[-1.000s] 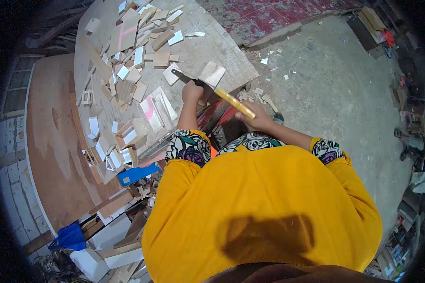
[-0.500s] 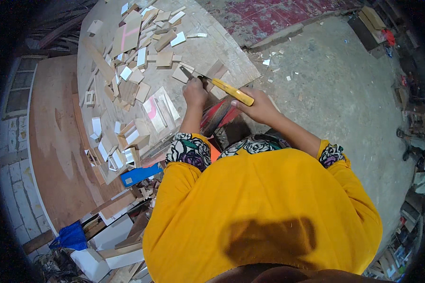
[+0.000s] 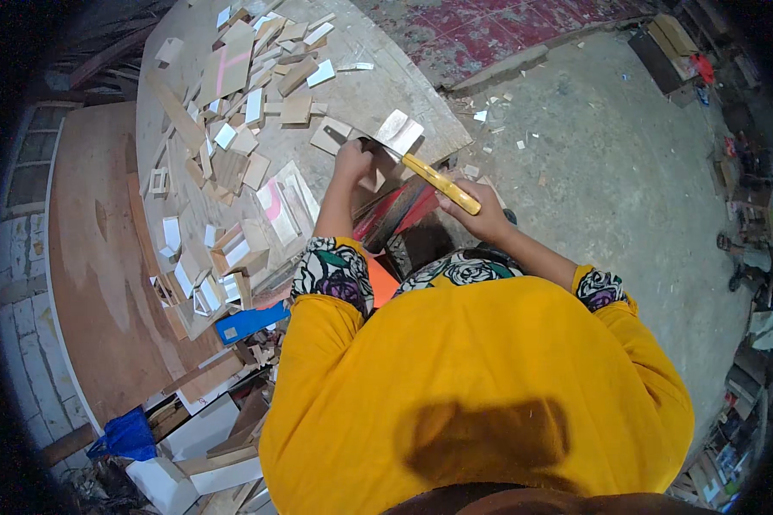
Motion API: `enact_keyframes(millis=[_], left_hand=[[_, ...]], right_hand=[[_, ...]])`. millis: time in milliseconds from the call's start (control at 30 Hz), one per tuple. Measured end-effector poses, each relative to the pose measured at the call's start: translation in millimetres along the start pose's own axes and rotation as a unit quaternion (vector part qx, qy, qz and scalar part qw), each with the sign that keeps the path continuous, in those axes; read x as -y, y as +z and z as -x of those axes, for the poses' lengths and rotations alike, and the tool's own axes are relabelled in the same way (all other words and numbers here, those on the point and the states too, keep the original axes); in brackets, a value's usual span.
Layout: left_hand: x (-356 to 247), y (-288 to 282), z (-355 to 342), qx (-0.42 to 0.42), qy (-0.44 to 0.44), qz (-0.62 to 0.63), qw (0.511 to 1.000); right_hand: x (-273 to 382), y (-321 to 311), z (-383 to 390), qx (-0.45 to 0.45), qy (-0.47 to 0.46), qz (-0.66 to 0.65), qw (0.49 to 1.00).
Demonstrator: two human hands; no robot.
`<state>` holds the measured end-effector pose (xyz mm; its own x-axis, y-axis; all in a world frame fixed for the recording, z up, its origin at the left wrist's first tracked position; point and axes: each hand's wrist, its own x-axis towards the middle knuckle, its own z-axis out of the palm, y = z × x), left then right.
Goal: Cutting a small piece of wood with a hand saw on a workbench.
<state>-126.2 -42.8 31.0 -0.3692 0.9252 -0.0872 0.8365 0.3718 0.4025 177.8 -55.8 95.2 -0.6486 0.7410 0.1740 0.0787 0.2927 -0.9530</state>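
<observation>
Head view: a yellow-handled tool (image 3: 423,171) slants across the near right side of the worktop (image 3: 378,94), its handle reaching past the edge toward the person.
Long axis of tool: from far left, at the tip of the dark blade (image 3: 336,135), to near right, at the handle's butt.
Right hand (image 3: 483,215): closed on the butt end of the handle, to the right of the worktop.
Left hand (image 3: 352,161): fingers curled beside the blade on its near side; whether they pinch the blade or something beneath cannot be told.
Hands: apart, the tool bridging them; the left is nearer the blade tip.
Wood block (image 3: 399,131): just beyond the tool, nearer the left hand.
Pale wood piece (image 3: 321,143): by the blade tip, to the far left of the left hand.
</observation>
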Motion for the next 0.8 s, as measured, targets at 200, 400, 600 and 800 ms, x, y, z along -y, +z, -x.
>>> enact_keyframes(millis=[200,400,600,800], left_hand=[[12.5,31.0,-7.2,0.083,-0.142,0.153,0.974],[18.9,34.3,-7.6,0.117,-0.005,0.029,0.993],[-0.5,25.1,2.4,0.054,-0.089,0.183,0.977],[-25.5,16.2,18.0,-0.015,-0.169,-0.001,0.985]], right_hand=[[-19.5,-6.7,10.8,0.046,-0.067,0.149,0.985],[-42.0,-0.3,23.2,0.101,-0.071,0.196,0.973],[-62.3,4.8,32.1,0.116,-0.063,0.174,0.976],[-8.2,0.5,0.7,0.03,0.032,0.064,0.997]])
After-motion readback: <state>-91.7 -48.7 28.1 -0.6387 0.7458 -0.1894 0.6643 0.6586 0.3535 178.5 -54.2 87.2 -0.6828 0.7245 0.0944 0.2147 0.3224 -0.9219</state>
